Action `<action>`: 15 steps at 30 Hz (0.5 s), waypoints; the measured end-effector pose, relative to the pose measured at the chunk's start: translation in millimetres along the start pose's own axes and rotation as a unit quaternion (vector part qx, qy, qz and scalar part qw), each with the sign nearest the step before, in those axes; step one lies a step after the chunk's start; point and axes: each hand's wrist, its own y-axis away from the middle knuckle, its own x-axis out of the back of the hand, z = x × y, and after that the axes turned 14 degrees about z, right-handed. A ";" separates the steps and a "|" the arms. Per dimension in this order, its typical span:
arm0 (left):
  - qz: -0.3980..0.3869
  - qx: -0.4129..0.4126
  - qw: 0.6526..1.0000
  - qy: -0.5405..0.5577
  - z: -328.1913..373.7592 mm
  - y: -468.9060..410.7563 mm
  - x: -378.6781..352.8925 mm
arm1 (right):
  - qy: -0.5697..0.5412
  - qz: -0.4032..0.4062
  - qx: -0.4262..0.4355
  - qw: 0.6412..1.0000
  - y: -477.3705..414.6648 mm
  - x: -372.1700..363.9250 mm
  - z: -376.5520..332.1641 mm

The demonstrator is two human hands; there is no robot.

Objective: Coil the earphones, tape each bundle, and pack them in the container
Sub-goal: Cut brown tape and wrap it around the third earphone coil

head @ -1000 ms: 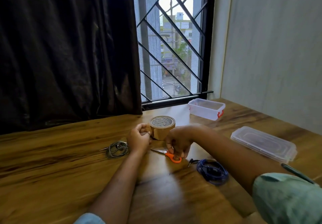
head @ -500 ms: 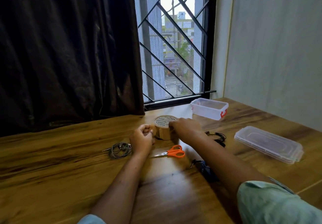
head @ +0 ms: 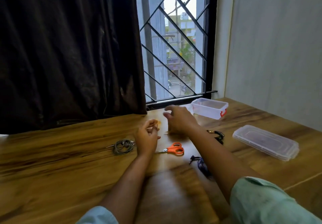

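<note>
The right hand [head: 177, 119] has lifted beyond the orange scissors [head: 174, 148], fingers loosely spread; the left hand [head: 147, 136], just left of them, pinches a tape end [head: 158, 123].

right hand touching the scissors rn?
Apart. The head view shows the scissors lying flat on the table. The right hand is blurred and further back, with bare wood showing between the two.
</note>
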 end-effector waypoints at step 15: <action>-0.015 0.005 0.994 -0.107 18.0 -49.0 110.5 | -0.389 -0.037 0.047 0.919 6.8 -95.7 -67.4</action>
